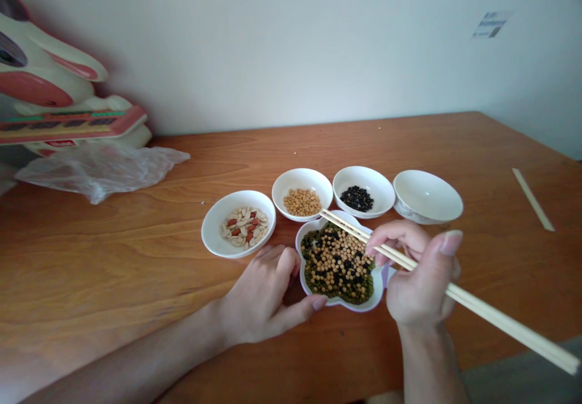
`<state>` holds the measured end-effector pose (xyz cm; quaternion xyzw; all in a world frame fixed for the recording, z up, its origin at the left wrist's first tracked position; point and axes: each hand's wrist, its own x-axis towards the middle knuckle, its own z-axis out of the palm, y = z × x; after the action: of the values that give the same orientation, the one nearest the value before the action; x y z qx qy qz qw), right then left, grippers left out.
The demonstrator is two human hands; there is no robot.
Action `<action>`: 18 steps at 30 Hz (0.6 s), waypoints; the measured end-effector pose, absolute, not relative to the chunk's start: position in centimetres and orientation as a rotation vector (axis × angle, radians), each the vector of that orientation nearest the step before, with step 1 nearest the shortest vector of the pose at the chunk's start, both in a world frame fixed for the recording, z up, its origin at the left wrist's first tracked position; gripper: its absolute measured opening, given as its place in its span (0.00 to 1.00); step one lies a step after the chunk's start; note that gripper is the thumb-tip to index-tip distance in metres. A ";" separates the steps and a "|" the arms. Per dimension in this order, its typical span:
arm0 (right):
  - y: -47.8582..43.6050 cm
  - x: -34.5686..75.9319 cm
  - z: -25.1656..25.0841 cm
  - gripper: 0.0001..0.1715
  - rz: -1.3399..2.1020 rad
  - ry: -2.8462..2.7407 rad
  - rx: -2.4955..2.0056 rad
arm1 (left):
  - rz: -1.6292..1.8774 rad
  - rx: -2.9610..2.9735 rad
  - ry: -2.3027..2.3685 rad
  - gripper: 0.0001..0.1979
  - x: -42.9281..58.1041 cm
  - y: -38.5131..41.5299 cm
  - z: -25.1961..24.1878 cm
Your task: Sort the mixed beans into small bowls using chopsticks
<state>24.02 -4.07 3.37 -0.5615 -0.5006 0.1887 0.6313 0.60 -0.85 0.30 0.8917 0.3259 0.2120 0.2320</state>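
A flower-shaped dish holds mixed green, black and tan beans. My left hand rests at its left edge, thumb on the near rim and fingers curled against the side. Chopsticks lie in the grip of my right hand; their tips are together, over the dish's far edge near the soybean bowl. Behind the dish stand a bowl of tan soybeans and a bowl of black beans. Peanuts fill the bottom of a bowl at the left. The rightmost bowl shows no beans inside.
A toy keyboard with an animal figure stands at the back left, a clear plastic bag before it. On the right of the wooden table lies a pale stick. The wall bears a small label.
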 end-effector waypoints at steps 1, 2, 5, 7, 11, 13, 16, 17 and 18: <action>-4.1 24.2 3.4 0.49 0.441 -1.144 -1.284 | 0.582 2.454 0.895 0.17 0.6 -0.8 0.3; -4.1 24.5 3.4 0.50 0.454 -1.148 -1.279 | 0.581 2.455 0.895 0.17 0.6 -0.8 0.2; -4.2 25.3 3.4 0.52 0.523 -1.189 -1.256 | 0.580 2.454 0.895 0.17 0.6 -0.9 0.2; -4.3 25.7 3.4 0.53 0.585 -1.220 -1.254 | 0.578 2.460 0.893 0.17 0.6 -0.9 0.2; -4.5 26.1 3.0 0.52 0.740 -1.299 -1.274 | 0.589 2.464 0.896 0.17 0.6 -0.9 0.3; -4.6 26.1 2.7 0.52 0.801 -1.335 -1.280 | 0.592 2.460 0.896 0.17 0.6 -0.8 0.3; -4.7 26.2 2.3 0.51 0.819 -1.368 -1.301 | 0.591 2.456 0.894 0.17 0.6 -0.8 0.3; -4.7 26.2 2.3 0.51 0.815 -1.385 -1.307 | 0.591 2.453 0.896 0.17 0.6 -0.8 0.4; -4.7 26.3 2.2 0.51 0.810 -1.401 -1.315 | 0.589 2.449 0.898 0.17 0.6 -0.8 0.4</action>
<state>26.25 -4.70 2.20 -0.5447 -0.5804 0.3354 0.5040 0.62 -0.82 0.36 0.8909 0.3267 0.2144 0.2316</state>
